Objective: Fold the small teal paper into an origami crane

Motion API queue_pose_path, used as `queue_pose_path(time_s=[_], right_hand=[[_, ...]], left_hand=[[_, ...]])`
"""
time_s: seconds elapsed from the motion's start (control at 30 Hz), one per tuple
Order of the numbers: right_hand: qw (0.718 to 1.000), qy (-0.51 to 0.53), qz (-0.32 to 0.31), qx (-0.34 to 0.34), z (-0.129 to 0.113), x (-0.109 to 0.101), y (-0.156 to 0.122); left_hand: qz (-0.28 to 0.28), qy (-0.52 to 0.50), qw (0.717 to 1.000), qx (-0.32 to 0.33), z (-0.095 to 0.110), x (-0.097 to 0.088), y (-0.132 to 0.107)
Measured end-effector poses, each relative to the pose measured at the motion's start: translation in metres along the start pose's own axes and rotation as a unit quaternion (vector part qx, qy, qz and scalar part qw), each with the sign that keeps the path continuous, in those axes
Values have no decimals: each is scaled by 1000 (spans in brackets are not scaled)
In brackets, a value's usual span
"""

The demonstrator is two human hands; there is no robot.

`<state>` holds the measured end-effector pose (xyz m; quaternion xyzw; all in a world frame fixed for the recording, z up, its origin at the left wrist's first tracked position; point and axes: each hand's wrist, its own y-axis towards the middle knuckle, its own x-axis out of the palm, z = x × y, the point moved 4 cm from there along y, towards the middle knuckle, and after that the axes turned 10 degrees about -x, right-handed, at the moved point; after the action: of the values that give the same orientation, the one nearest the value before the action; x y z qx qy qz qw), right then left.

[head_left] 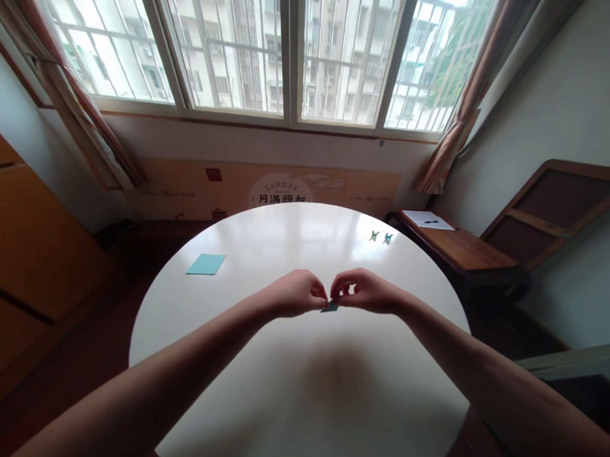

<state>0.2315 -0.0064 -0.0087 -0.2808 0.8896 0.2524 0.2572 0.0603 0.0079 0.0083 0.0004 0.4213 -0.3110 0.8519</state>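
Observation:
Near the middle of the white round table (221, 339), a small folded piece of teal paper (329, 307) is pinched between my two hands. My left hand (299, 293) grips its left side with thumb and fingers closed. From the other side, my right hand (360, 290) holds it between thumb and fingertips, the fingers curled. My fingers hide much of the paper, so its exact folds cannot be made out. A flat stack or sheet of light teal square paper (206, 264) lies on the table to the left, apart from my hands.
Two small folded paper birds, a yellow-green one (374, 235) and a blue one (387, 238), stand at the table's far right. Beyond the table's right edge, a wooden chair (464, 244) bears a white paper sheet (428, 220) with a dark pen-like item. Windows (291, 55) line the back wall.

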Motion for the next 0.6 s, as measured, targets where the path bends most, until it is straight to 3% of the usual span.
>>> queue_pose_path(time_s=[0.17, 0.3, 0.37, 0.47, 0.6], right_hand=[[992, 16, 124, -6, -19, -25, 15], [961, 53, 271, 16, -23, -37, 19], [957, 93, 271, 36, -20, -30, 24], [962, 150, 219, 56, -13, -7, 33], [929, 262, 248, 87, 1, 21, 37]], left_hand=[[69, -103, 992, -14, 12, -27, -5], [160, -245, 956, -11, 10, -35, -5], [213, -312, 926, -8, 4, -32, -5], [254, -380, 890, -7, -6, -19, -2], [274, -417, 867, 2, -22, -2, 1]])
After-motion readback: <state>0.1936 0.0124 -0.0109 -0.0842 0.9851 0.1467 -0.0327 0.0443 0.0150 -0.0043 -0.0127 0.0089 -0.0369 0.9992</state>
